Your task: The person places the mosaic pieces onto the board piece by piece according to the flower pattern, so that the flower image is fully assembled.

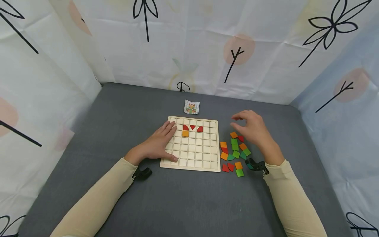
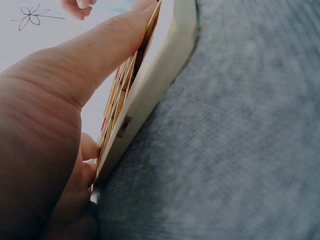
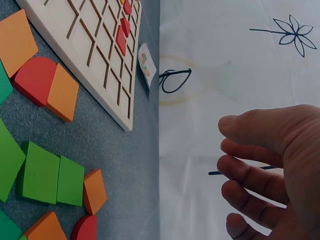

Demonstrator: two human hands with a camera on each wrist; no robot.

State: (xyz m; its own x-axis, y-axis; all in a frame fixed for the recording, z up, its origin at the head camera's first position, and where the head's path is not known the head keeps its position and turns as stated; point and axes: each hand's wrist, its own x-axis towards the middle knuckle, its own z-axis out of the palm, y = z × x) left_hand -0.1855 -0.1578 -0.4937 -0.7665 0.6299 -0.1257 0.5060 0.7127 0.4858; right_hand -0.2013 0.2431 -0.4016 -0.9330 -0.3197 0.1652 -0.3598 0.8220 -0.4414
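A wooden grid board (image 1: 195,144) lies on the grey table. In its upper rows sit two red rounded pieces, a red triangle (image 1: 192,127) and an orange square (image 1: 185,133). My left hand (image 1: 158,140) rests spread over the board's left edge, fingers on its upper left and thumb near the lower left corner. In the left wrist view the thumb lies along the board's side (image 2: 150,95). My right hand (image 1: 250,126) hovers above the loose pieces, to the right of the board. Its fingers (image 3: 252,175) are loosely bent, thumb apart, with nothing between them.
Several loose orange, red and green tiles (image 1: 235,147) are scattered right of the board, some touching each other. Behind the board lies a small pattern card (image 1: 191,107) with a coloured figure. A patterned white cloth (image 1: 201,49) surrounds the table (image 1: 183,200).
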